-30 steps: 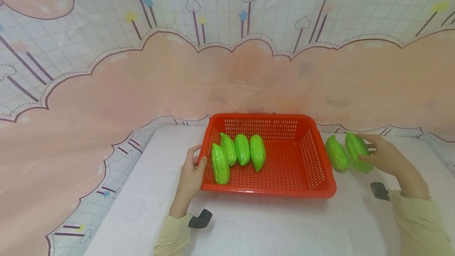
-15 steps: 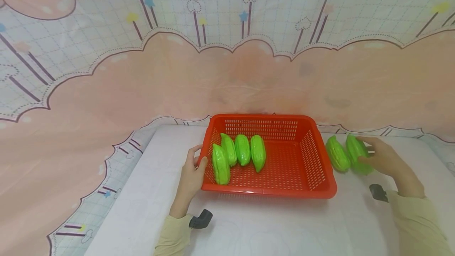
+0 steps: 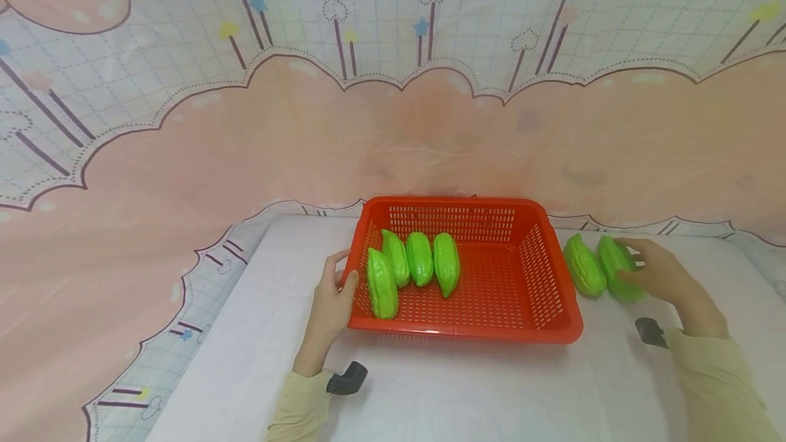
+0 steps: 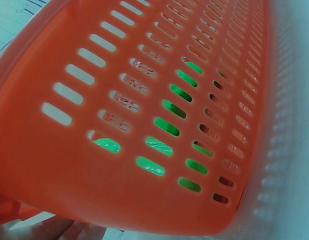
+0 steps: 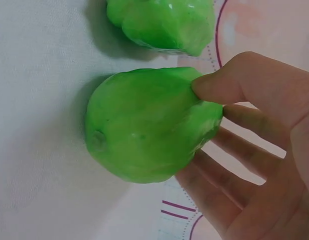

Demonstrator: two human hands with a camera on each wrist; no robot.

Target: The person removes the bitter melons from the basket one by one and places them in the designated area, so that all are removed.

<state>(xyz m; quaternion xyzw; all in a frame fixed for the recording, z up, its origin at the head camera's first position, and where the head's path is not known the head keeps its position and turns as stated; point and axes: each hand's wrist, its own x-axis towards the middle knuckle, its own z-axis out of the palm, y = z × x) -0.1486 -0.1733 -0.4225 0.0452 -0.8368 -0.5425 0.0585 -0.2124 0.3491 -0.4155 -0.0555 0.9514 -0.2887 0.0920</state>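
Observation:
A red plastic basket (image 3: 491,292) with slotted walls stands on the white table, several glossy green ridged fruits (image 3: 420,259) lying in its left part. My left hand (image 3: 331,302) grips the basket's left rim, thumb over the top; in the left wrist view the slotted wall (image 4: 144,100) hides most of the fruits. To the right of the basket, my right hand (image 3: 660,271) holds a green ridged fruit (image 5: 144,125) between thumb and fingers, close over the table. Another such fruit (image 3: 585,266) lies between it and the basket.
Behind the table hangs a cloth (image 3: 393,135) printed with pink clouds and stars, its lower edge meeting the table's back edge. A dark wrist camera (image 3: 346,378) sits at the left cuff, another camera (image 3: 651,332) at the right cuff.
The right hand and its fruit have come slightly down and toward the near side, beside the other fruit. The left hand and basket stay in place.

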